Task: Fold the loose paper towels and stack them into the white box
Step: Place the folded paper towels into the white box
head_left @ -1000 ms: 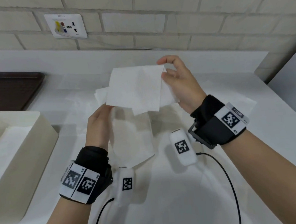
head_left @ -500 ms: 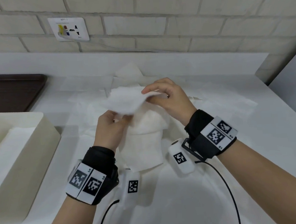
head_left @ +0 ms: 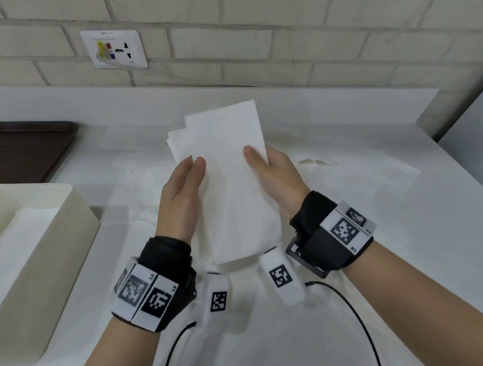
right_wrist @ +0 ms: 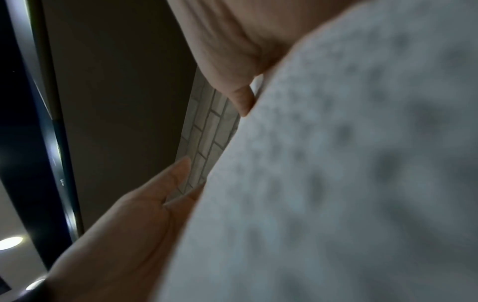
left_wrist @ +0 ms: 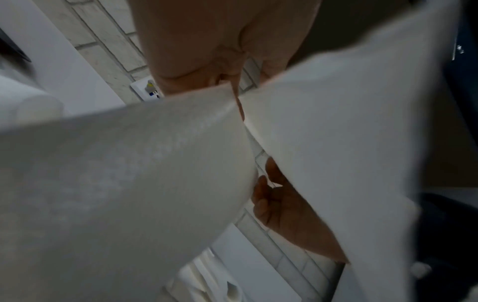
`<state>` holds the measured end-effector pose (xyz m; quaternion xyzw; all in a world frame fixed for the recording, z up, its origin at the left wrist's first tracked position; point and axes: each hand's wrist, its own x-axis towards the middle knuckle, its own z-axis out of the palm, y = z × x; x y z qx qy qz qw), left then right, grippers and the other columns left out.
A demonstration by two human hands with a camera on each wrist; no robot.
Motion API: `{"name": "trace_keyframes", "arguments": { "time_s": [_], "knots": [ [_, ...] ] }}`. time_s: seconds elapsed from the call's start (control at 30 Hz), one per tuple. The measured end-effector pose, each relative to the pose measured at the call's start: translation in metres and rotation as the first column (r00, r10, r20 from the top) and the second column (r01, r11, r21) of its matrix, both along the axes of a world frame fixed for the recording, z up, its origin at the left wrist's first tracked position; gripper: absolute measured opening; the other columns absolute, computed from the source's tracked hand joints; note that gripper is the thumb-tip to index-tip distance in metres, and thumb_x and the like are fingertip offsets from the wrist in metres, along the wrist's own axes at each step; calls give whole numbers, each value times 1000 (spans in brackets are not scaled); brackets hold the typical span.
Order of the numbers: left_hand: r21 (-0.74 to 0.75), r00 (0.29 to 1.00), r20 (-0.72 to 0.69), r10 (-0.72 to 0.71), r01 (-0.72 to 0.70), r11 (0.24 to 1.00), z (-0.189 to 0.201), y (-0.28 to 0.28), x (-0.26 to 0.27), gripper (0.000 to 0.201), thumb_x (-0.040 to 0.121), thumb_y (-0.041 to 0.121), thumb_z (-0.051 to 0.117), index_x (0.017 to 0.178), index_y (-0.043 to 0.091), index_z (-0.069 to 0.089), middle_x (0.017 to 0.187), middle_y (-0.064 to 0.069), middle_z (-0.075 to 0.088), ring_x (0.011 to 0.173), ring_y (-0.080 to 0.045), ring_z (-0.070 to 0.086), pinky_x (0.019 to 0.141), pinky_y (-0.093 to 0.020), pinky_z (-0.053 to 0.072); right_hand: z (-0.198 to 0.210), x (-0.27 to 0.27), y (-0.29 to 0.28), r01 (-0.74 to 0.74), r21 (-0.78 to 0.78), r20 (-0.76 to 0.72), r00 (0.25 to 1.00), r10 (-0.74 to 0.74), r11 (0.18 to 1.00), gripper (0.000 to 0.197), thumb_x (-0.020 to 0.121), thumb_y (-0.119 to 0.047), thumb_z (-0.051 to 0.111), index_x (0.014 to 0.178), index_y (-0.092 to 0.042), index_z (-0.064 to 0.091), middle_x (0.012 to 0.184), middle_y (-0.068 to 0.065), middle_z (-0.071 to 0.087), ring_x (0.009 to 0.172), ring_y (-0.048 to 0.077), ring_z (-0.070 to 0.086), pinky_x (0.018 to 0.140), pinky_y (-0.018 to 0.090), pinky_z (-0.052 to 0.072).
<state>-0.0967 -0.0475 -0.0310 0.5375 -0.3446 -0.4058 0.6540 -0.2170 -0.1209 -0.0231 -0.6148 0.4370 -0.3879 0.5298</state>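
Above the white counter I pinch the folded paper towel by its long sides, left hand and right hand each thumb-on-top, and should square its edges before carrying it left to the white box.

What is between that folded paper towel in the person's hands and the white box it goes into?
Nothing visible. The folded paper towel is held up between the left hand and right hand; the white box sits open-topped to its left, across bare counter.
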Motion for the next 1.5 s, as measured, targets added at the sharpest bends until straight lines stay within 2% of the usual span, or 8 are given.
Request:
{"name": "trace_keyframes", "arguments": {
  "time_s": [0.13,0.3,0.43,0.57,0.77,1.03,1.23,1.5],
  "knots": [
    [-64,996,87,-24,29,998,0,1,-6,28,92,13,53,121,11,55,117,-4,64,108,-18,62,92,-30,50,-12,10,2,2,10,-147,989,0,1000,50,74,-66,45,92,-21,60,118,8,53,117,24,49,101,46,42],
    [-106,983,183,-15,35,994,-6,-4,-3,37,89,7,52,120,24,41,117,5,55,112,-18,56,96,-36,48,-5,-2,10,-76,50,-74,994,80,996,28,95,-34,46,112,-20,28,110,-8,42,101,10,51,82,20,46],
    [-169,972,233,-36,77,983,-4,-3,0,56,79,8,49,121,34,25,125,-6,45,112,-16,51,93,-24,47,-8,-6,16,-147,57,-92,984,151,988,54,89,-24,59,134,-16,29,125,-6,52,114,12,54,101,34,44],
    [-15,979,179,-98,103,995,-8,-5,0,88,88,0,57,144,30,-3,117,8,52,106,-6,56,95,-27,45,-15,-7,18,-86,-51,-76,994,82,995,39,90,-10,57,125,-13,42,120,-3,56,112,14,55,100,34,44],
    [247,930,260,-259,195,949,-17,-3,-2,65,76,21,64,133,11,34,122,-1,56,111,-24,57,98,-45,45,-19,-9,26,-49,-33,-68,997,47,998,46,91,-4,50,128,-18,26,94,-21,45,91,5,50,76,14,42],
    [175,887,396,-239,182,968,-23,-4,-12,36,94,2,43,126,9,28,96,17,44,86,2,48,69,-8,42,-25,-11,32,94,-166,-8,995,-97,982,24,93,4,36,103,-17,27,90,-17,43,74,-16,49,68,2,39],
    [27,876,475,-89,87,996,-20,-9,-21,30,89,-12,32,107,11,25,95,10,41,88,-8,46,66,1,37,-20,-19,33,7,-158,-213,976,-41,987,30,87,5,47,111,-10,36,89,-10,50,78,4,50,58,-1,38],
    [332,836,379,-397,278,902,-26,-5,-12,42,90,6,51,128,12,35,117,-3,55,108,-21,56,90,-34,46,-23,-31,38,75,-93,-137,987,-88,993,29,90,-3,50,113,-14,36,91,-13,51,89,11,52,67,10,41]
  ]
}}
